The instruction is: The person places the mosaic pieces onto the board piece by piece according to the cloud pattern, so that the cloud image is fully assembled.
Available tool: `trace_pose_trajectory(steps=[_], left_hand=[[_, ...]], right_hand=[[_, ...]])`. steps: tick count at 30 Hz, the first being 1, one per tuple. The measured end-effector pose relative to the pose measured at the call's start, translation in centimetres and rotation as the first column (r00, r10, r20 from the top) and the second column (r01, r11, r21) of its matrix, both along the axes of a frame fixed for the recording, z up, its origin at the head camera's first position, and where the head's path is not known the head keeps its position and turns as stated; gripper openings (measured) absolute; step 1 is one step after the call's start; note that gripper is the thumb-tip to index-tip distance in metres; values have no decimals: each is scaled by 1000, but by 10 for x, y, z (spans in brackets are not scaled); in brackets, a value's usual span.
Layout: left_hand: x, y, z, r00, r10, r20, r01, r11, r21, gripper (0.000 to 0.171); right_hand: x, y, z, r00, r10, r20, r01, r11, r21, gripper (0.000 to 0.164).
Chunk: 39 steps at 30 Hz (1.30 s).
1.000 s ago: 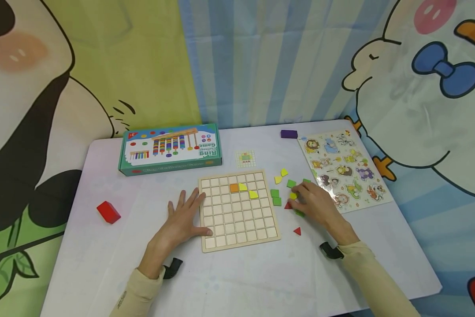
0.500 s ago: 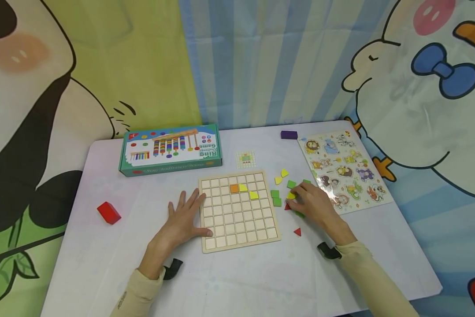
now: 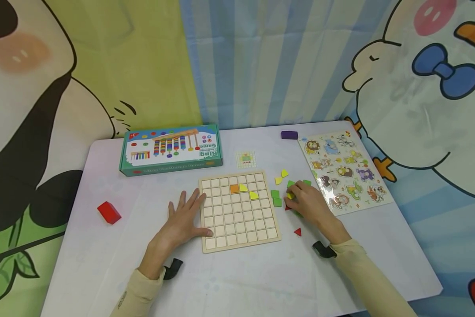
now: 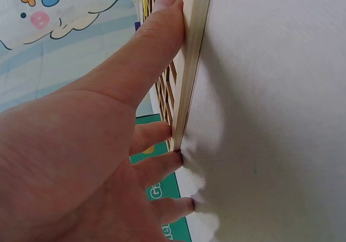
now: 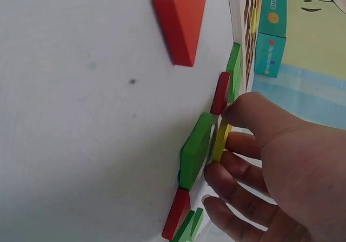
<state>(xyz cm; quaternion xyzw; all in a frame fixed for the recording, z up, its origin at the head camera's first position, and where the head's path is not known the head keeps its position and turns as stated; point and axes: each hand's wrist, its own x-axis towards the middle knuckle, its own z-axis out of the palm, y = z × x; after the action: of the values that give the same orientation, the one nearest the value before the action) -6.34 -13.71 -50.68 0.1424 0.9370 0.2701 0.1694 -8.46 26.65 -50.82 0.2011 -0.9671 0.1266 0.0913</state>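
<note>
My left hand (image 3: 180,220) is spread at the left side of a wooden grid board (image 3: 237,211). Its thumb lies on the board's frame in the left wrist view, with fingertips at the edge. One orange square tile (image 3: 235,189) and two yellow tiles (image 3: 254,195) sit in the board's cells. Right of the board, my right hand (image 3: 312,204) pinches a yellow tile (image 5: 220,142) between thumb and fingers, low over the table. Close by lie green tiles (image 5: 196,151) and red triangular tiles (image 5: 179,28), some partly hidden under the hand.
Behind the board lies a small pattern card (image 3: 246,159). A green Ring Challenge Game box (image 3: 171,150) is at the back left, a red block (image 3: 109,213) at the left. A purple block (image 3: 289,135) and an animal sticker sheet (image 3: 358,193) occupy the back right.
My right hand has shifted slightly left toward the board, and the yellow tile in its fingers has moved a little left with it. The left hand has stayed put.
</note>
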Motion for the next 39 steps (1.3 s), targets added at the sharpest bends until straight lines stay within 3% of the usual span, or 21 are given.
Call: trace_pose_trajectory(steps=[8,15,22,32,39], left_hand=[[0,0,2,1000,2,-2,-2,1000,-2,120],[0,0,3,1000,3,10,-3,1000,4,119],[-2,1,2,1000,-3,13,3,1000,-7,119],[-1,2,2,1000,0,22,1,1000,-18,120],[-1,2,3,1000,3,14,-3,1000,-16,120]], right_hand=[[-3,-4,6,999,48,-3,-48,997,-58,26],[-5,-23,14,987,158,-43,-163,973,-163,22],[-4,-51,10,964,252,-83,-263,948,-181,25],[2,-73,2,958,284,47,-270,944,-190,25],[3,-78,-2,951,307,27,-299,940,-164,22]])
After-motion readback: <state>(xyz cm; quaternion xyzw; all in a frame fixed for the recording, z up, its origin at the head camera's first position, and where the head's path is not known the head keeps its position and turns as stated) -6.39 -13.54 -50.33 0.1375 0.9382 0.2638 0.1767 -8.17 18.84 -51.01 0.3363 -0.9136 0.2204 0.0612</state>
